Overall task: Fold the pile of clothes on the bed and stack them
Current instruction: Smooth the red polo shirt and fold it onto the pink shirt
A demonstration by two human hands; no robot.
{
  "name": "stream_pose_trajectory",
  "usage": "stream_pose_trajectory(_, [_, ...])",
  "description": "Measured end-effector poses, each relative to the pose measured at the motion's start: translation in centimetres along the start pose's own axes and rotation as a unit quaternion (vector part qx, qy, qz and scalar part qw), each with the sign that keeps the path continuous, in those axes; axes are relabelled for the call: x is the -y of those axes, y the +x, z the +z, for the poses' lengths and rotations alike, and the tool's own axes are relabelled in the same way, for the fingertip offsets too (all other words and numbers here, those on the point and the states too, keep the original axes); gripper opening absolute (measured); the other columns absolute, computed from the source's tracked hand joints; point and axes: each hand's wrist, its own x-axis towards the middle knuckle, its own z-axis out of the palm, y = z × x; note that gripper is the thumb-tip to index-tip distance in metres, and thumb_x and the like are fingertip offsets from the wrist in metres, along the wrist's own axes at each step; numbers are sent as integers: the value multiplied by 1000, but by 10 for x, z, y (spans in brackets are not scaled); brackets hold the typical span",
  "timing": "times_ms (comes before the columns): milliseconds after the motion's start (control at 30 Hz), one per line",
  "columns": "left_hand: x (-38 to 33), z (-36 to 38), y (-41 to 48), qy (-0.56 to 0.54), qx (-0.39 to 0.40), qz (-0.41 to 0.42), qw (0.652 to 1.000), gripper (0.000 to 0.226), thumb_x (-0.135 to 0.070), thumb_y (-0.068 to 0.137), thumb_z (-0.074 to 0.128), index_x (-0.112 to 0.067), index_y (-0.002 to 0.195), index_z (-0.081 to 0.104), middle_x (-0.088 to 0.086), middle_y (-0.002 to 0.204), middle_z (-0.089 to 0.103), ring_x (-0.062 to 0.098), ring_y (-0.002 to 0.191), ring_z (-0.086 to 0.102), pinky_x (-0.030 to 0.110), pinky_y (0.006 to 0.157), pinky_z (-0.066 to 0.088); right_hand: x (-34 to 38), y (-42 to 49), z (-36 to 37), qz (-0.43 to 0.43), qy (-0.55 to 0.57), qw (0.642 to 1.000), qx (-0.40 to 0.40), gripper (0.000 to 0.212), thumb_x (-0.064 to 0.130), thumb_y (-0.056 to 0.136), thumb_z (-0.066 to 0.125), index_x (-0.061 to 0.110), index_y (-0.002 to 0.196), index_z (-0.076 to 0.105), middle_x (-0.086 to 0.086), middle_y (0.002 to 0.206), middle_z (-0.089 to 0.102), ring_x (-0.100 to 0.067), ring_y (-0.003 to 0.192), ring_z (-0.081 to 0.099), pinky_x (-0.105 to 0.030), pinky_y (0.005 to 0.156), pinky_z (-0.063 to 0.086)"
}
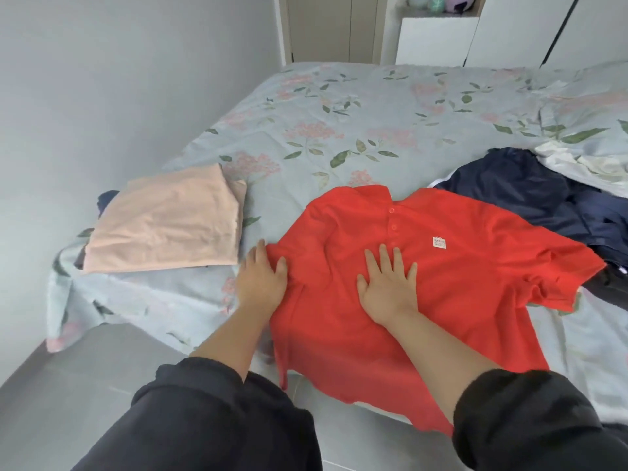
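Note:
A red polo shirt (pixel 458 266) lies spread face up on the bed, its hem hanging over the near edge. My right hand (pixel 387 283) presses flat on the shirt's chest, fingers straight and spread. My left hand (pixel 261 277) rests at the shirt's left edge by the sleeve, fingers straight, thumb on the red cloth. A folded stack with a peach garment (pixel 166 222) on top sits to the left near the bed's corner. A loose pile of navy clothes (pixel 543 198) lies to the right, behind the red shirt.
The bed (pixel 356 130) has a pale blue floral sheet. A white crumpled cloth (pixel 584 164) lies at the far right. Grey floor (pixel 68 385) is at the lower left, a grey wall on the left, and white cabinets (pixel 438 39) stand behind the bed.

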Motion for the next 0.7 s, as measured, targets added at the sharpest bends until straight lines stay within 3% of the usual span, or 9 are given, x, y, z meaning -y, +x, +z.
stream_pose_trajectory(100, [11,-9,19,-47,24,-110,993,48,-40,86,55,-1,113,51,17,110,59,37,110,49,43,91,42,-3,4,4,6,-11,1000,2,61,48,94,21,30,151,8,0,160,4,-27,146,-4,-55,115,1])
stream_pose_trajectory(167, [7,-11,27,-53,54,-117,990,39,-44,83,60,-7,94,56,14,101,63,33,99,56,35,79,44,-3,6,6,6,-20,1000,6,61,49,94,20,31,151,6,0,160,3,-27,146,-4,-55,115,1])
stream_pose_trajectory(233, [4,-12,35,-48,91,-100,990,25,-35,81,64,-12,74,55,11,87,65,29,85,58,28,66,39,-3,7,7,6,-26,1000,12,61,49,94,18,31,151,4,0,160,1,-27,146,-5,-55,115,0])
stream_pose_trajectory(300, [4,-19,46,-33,121,-83,989,27,-24,81,63,-10,62,50,13,76,64,29,77,58,27,58,36,-5,9,7,6,-29,999,22,62,50,94,17,31,150,2,0,160,0,-27,146,-7,-54,115,0])
stream_pose_trajectory(367, [4,-37,66,-32,96,-78,992,18,-17,80,61,-6,66,56,19,79,65,33,81,63,28,61,38,-5,11,7,6,-30,999,32,62,50,94,16,31,150,1,1,160,-2,-27,146,-8,-55,114,-1])
stream_pose_trajectory(467, [13,-70,101,-13,-13,-76,997,15,-14,81,55,-2,82,64,22,88,66,38,87,62,32,66,42,-5,13,7,4,-34,998,43,62,50,94,16,31,150,0,1,159,-2,-27,145,-8,-55,114,-1])
stream_pose_trajectory(567, [15,-85,118,41,-32,-72,996,10,-13,83,51,-7,81,60,18,90,66,34,80,58,32,63,41,-5,13,7,4,-38,998,47,61,50,94,15,31,150,-1,1,160,-2,-27,145,-8,-55,114,-1])
stream_pose_trajectory(700, [-2,-61,106,-33,-24,-58,997,34,-10,88,47,-5,121,49,22,113,60,39,102,57,39,79,44,-5,14,7,7,-44,998,54,61,51,94,14,31,150,-2,1,159,-3,-27,145,-9,-55,114,-2])
